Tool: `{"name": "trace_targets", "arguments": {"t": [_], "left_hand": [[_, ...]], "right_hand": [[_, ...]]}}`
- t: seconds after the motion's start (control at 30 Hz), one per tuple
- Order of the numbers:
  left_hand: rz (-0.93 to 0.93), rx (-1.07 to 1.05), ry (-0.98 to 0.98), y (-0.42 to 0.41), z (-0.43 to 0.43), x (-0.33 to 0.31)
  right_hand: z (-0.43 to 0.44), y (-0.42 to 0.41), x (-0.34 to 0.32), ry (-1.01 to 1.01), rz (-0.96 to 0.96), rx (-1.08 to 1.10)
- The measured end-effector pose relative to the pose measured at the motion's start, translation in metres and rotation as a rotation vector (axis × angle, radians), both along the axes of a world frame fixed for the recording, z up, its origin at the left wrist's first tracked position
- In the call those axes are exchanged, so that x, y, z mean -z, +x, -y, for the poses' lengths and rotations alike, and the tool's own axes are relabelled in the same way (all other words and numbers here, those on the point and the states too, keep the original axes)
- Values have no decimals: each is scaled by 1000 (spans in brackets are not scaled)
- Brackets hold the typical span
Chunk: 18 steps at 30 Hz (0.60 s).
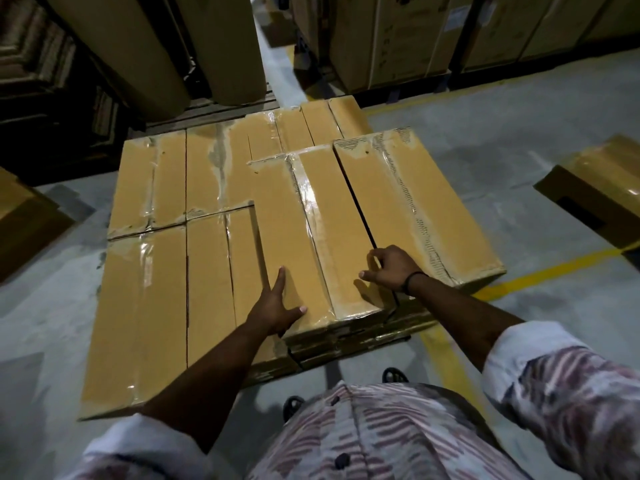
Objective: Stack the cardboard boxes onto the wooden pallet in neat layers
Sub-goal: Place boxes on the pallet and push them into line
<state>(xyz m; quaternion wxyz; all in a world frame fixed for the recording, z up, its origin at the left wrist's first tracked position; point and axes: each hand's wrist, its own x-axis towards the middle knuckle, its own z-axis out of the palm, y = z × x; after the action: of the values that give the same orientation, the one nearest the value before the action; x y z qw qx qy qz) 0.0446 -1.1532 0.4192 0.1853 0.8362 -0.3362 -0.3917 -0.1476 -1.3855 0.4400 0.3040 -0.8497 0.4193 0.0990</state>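
Observation:
Long flat taped cardboard boxes lie side by side in a lower layer [152, 271] in front of me; the pallet beneath is hidden. On the right half two boxes lie higher: a middle box [311, 220] and a right box [415, 202]. My left hand [277, 306] lies on the middle box's near left corner, fingers straight along its left edge and thumb out along the near edge. My right hand [391, 268] rests at the gap between the two upper boxes, fingers curled into the gap over the middle box's right edge.
A loose cardboard box [595, 188] lies on the grey floor at the right, another [20, 216] at the left edge. Tall cardboard rolls [225, 46] and stacked cartons [415, 39] stand behind. Yellow floor lines [540, 271] run to the right. My feet are at the stack's near edge.

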Motion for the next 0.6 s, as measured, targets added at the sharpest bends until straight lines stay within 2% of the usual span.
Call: {"name": "trace_targets", "arguments": {"t": [0.13,0.27,0.47,0.6], "left_hand": [[-15,26,26,-2,4,-1],[-22,31,31,2,0,4],[-19,37,41,3,2,2],[-42,-32,62,6,11,-2]], "right_hand": [[-2,-3,-5,-60,-52,-140],[-9,-6,-3,-146,-222,-381],[3,-9,2,-158,-342,-503],[8,-5,-7,-227,-284,-514]]}}
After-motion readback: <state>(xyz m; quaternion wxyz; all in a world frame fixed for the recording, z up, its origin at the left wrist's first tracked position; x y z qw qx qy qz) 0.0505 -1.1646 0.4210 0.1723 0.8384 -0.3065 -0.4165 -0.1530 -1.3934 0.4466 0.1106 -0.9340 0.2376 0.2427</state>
